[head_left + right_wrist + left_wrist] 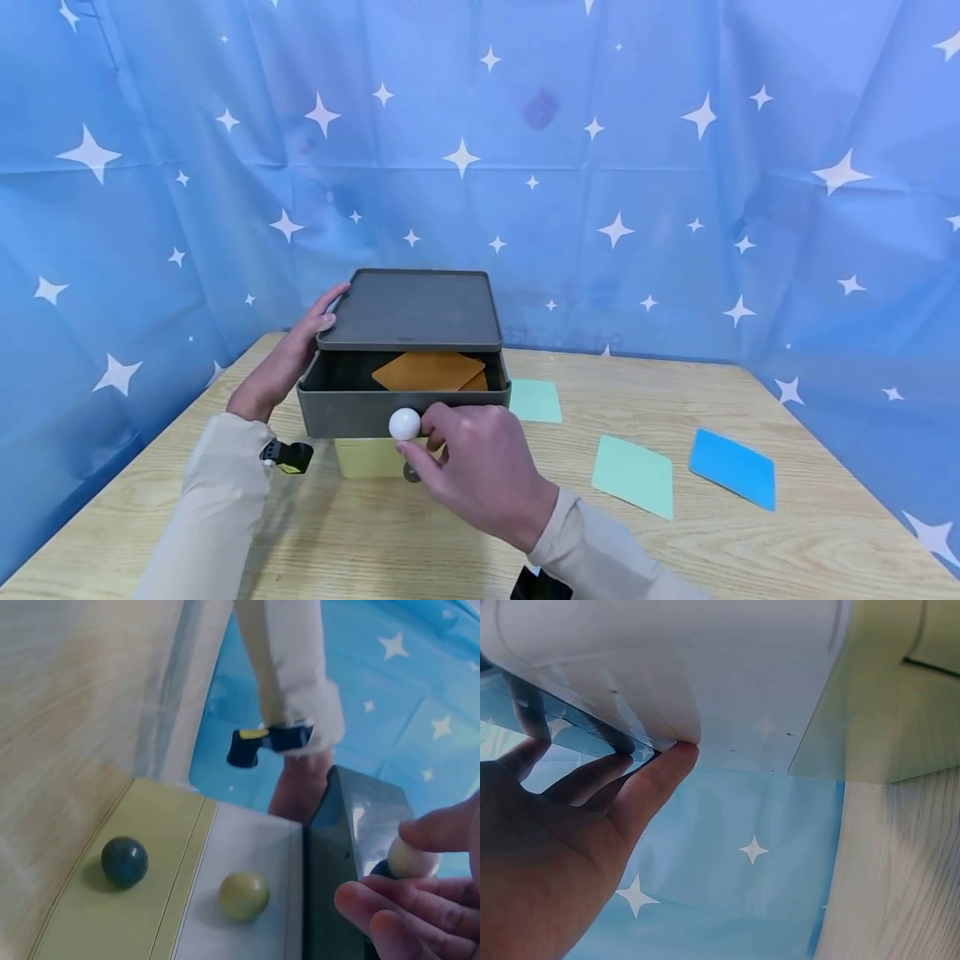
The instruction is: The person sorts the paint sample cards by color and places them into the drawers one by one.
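Note:
A small drawer unit with a dark grey lid (pixel 412 308) stands on the wooden table (pixel 420 542). Its grey top drawer (pixel 352 412) is pulled out, and orange cards (pixel 427 371) lie inside. My right hand (pixel 418 433) pinches the drawer's white knob (pixel 405 424) between thumb and fingers; in the right wrist view that white knob (pixel 412 859) sits in my fingers (pixel 375 907). My left hand (pixel 315 321) rests against the unit's upper left side with fairly straight fingers, and its thumb (pixel 671 761) touches the unit's edge (pixel 742 675).
Below the grey drawer are a pale drawer with a yellowish knob (pixel 244 895) and a yellow drawer (pixel 367 458) with a dark knob (pixel 124 861). A light green card (pixel 535 400), another green card (pixel 633 477) and a blue card (pixel 733 468) lie to the right. A blue starred cloth (pixel 675 167) surrounds the table.

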A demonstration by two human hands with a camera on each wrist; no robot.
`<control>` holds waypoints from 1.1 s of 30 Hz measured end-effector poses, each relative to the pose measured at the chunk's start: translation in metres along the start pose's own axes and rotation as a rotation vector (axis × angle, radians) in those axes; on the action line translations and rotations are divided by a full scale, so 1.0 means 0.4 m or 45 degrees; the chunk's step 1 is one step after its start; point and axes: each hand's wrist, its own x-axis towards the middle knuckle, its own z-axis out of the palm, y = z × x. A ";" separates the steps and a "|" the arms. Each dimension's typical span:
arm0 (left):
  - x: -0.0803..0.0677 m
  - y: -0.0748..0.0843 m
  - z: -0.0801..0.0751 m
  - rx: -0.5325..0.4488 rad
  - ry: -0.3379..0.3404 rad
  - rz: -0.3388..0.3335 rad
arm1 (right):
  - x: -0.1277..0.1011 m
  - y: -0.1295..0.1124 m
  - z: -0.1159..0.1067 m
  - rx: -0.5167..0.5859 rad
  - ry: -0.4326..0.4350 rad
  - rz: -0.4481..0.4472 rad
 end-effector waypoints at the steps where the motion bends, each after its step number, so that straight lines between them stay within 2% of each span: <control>1: 0.000 0.000 0.000 -0.001 0.000 -0.004 | 0.003 0.004 0.003 -0.003 -0.004 0.006; 19: 0.001 0.002 0.002 0.018 0.002 -0.047 | 0.060 0.071 0.055 -0.008 -0.070 0.145; 33: -0.006 0.008 0.001 0.027 0.018 -0.064 | 0.078 0.082 0.063 0.049 -0.087 0.199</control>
